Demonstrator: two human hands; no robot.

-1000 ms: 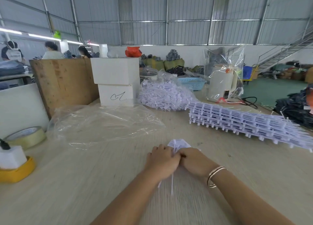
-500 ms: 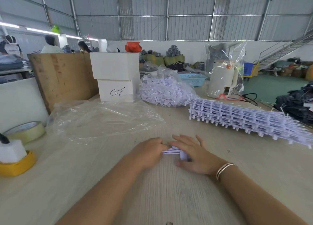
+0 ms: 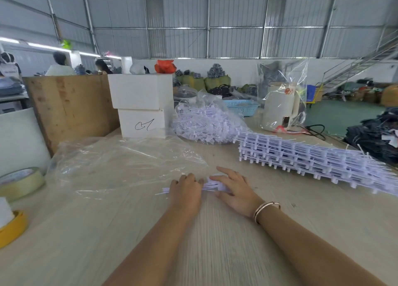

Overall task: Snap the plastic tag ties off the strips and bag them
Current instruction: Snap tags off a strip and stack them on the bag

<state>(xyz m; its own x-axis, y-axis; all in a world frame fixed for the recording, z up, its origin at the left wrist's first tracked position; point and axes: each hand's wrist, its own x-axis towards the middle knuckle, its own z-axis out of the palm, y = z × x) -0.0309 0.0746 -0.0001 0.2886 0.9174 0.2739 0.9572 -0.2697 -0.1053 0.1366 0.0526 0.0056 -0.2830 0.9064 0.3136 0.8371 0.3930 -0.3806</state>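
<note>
A small bundle of white plastic tag ties (image 3: pixel 212 186) lies flat on the pale wooden table (image 3: pixel 215 253), its thin ends poking out to the left. My left hand (image 3: pixel 186 192) lies over the bundle with fingers curled down around it. My right hand (image 3: pixel 234 188) presses on the bundle's right end with straight, spread fingers. A stack of uncut white tie strips (image 3: pixel 312 158) lies to the right. Behind it sits a clear bag filled with loose ties (image 3: pixel 204 124). Flat empty clear bags (image 3: pixel 120 163) lie just left of my hands.
Two stacked white boxes (image 3: pixel 142 109) and a wooden board (image 3: pixel 71 104) stand at the back left. A tape roll (image 3: pixel 19 182) and a yellow dispenser (image 3: pixel 10 227) sit at the left edge. A white kettle in plastic wrap (image 3: pixel 280 107) stands back right, with people working far behind.
The bundle, gripped upright in both hands a second ago, now lies flat on the table. My right hand has opened over it, and my left hand has slid left along it.
</note>
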